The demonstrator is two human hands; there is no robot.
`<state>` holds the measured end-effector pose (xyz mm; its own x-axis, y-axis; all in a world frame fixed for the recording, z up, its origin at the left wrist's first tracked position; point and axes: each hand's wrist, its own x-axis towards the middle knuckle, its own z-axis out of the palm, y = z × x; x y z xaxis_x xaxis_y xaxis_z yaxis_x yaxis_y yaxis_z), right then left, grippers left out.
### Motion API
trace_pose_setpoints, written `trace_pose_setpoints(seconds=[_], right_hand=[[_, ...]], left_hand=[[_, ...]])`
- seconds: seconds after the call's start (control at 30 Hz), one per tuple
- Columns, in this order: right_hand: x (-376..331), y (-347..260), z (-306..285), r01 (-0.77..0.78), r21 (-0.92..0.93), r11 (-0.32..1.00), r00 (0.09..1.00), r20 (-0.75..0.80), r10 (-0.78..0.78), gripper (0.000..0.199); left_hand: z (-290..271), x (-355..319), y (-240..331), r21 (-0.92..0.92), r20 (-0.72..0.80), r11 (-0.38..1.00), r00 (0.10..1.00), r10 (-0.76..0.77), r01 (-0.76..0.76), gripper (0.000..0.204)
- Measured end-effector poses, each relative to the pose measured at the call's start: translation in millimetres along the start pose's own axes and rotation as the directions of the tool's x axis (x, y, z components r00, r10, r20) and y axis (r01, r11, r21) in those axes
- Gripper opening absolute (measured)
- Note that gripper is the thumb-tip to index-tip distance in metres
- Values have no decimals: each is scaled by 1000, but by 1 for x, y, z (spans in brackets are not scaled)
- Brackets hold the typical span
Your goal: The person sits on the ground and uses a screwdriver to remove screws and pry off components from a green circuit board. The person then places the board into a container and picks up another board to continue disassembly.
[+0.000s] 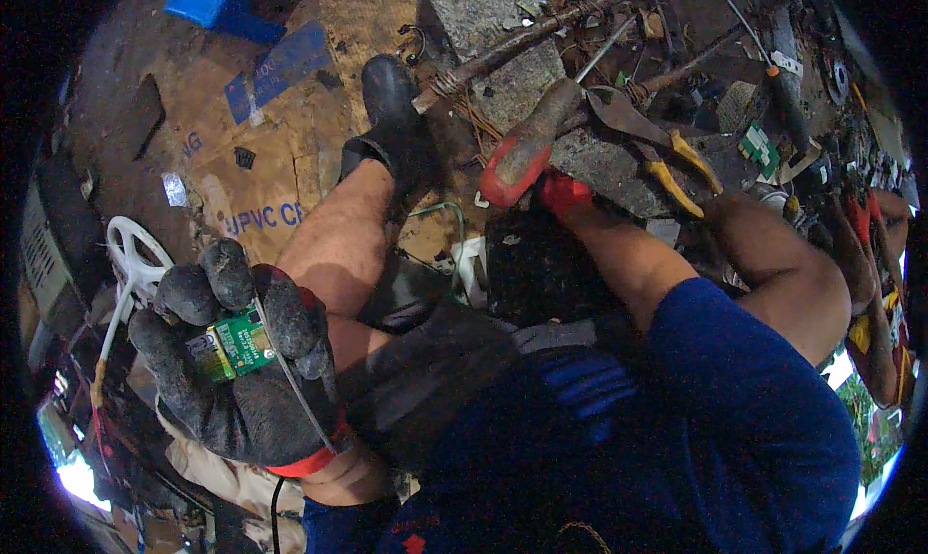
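Clamped in the left hand, gloved in grimy black with a red cuff, is a small green circuit board; the fingers curl around it and hold it up near the lower left of the view, palm toward the camera. A thin grey wire runs off the board down across the palm.

Only one view, the head camera. The right hand sits further up near the middle, closed around a tool with a fat red handle, resting against the edge of a grey stone slab that serves as the work surface. Can't really tell what the tool's business end is. Yellow-handled pliers lie just beside it on the slab, with rusty rods and wire scraps around. More green board bits lie off toward the right edge of the pile.

My read: the board is already off whatever it came from, with the wire attached, so the stripping looks only partly done. Flattened cardboard covers the floor, and a black boot rests on it.
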<state>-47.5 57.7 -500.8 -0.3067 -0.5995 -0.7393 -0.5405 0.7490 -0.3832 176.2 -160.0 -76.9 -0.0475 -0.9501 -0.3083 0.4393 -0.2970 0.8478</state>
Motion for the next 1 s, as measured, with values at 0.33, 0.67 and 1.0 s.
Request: trace_pose_setpoints(seconds=[0.33, 0.67, 1.0], right_hand=[[11, -107, 10, 93, 88, 992, 990, -114, -82, 41], [16, -110, 24, 10, -31, 999, 998, -69, -12, 46], [-76, -138, -77, 400, 161, 902, 844, 319, -431, 60]], left_hand=[[9, 3, 0, 14, 28, 1000, 1000, -9, 8, 31], [27, 12, -6, 53, 75, 999, 997, -19, 15, 31], [36, 33, -7, 122, 251, 988, 961, -118, 89, 28]])
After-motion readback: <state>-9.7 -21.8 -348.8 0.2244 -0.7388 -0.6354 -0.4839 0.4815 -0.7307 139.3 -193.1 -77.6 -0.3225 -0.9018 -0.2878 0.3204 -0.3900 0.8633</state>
